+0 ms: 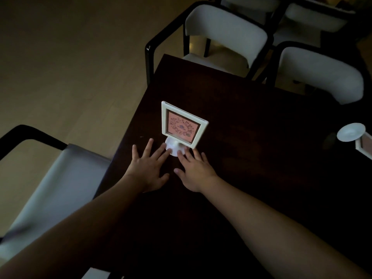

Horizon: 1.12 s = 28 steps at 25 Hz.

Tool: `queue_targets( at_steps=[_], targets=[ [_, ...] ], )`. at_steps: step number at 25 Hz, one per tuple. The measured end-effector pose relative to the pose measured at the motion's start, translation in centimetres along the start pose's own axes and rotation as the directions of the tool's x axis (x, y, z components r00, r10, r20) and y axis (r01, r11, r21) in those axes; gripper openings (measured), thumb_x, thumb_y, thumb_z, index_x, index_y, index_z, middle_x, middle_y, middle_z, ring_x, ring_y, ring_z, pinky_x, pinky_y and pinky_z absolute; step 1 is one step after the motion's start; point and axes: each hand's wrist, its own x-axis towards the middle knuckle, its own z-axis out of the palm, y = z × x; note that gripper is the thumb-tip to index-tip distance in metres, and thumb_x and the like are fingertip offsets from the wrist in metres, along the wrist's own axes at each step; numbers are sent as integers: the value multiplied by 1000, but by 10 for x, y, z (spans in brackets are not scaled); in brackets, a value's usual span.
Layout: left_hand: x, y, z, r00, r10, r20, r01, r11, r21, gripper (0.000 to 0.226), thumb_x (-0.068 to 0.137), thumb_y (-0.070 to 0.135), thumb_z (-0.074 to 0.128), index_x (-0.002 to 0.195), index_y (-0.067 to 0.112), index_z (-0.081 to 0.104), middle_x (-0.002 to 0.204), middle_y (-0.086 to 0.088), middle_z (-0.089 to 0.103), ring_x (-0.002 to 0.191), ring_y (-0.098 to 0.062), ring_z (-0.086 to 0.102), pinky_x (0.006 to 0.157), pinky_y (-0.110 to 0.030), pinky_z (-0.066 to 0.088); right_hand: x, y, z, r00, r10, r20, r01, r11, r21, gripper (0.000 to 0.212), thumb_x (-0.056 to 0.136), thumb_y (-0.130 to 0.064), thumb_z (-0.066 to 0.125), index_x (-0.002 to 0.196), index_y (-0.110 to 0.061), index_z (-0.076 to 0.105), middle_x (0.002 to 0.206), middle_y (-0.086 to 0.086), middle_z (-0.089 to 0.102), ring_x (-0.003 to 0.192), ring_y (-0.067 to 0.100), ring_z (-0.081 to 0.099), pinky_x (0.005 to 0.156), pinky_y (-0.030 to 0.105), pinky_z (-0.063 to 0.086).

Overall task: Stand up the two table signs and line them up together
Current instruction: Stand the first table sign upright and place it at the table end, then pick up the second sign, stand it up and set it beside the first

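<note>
Now our left hand lies flat with spread fingers touching the round base of the upright sign; our right hand does the same. A push could tip it. Far right lies the second sign. We count two signs.

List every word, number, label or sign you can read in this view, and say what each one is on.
No text can be read.
Upright table sign: pink card with a round code-like pattern and a small mark at its centre; too blurred to read.
Second table sign, lying at the table's right edge: only its base and a frame corner show; no print visible.
</note>
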Motion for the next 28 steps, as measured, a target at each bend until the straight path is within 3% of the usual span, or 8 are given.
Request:
queue_targets(
  at_steps=[12, 23, 28],
  targets=[
    [0, -54, 6, 996, -86, -30, 85, 996, -41, 85, 84, 73, 17, 154, 34, -12, 166, 5, -8, 148, -35, -19, 110, -74, 2, 38, -51, -13, 1000, -17, -16, 17, 1000, 10, 67, 107, -49, 27, 162, -21, 3, 171, 9, -2, 155, 30, -11, 124, 50, 0],
    [-4, -54, 2, 993, -114, 8, 114, 989, -91, 86, 89, 69, 31, 155, 34, -10, 166, 4, -10, 148, -37, -16, 112, -72, 6, 36, -49, -9, 998, -16, -55, 17, 1000, 26, 68, 106, -53, 30, 162, -28, 2, 171, 5, -4, 155, 27, -12, 123, 56, 4],
    [-14, -46, 1, 995, -79, -54, 73, 990, -118, 87, 88, 71, 30, 156, 33, -7, 167, 2, -3, 150, -35, -10, 113, -69, 11, 14, -45, -2, 997, 6, -73, 0, 997, 77, 68, 105, -56, 31, 162, -31, 2, 171, 6, -7, 155, 30, -11, 123, 56, 7]
  ],
)
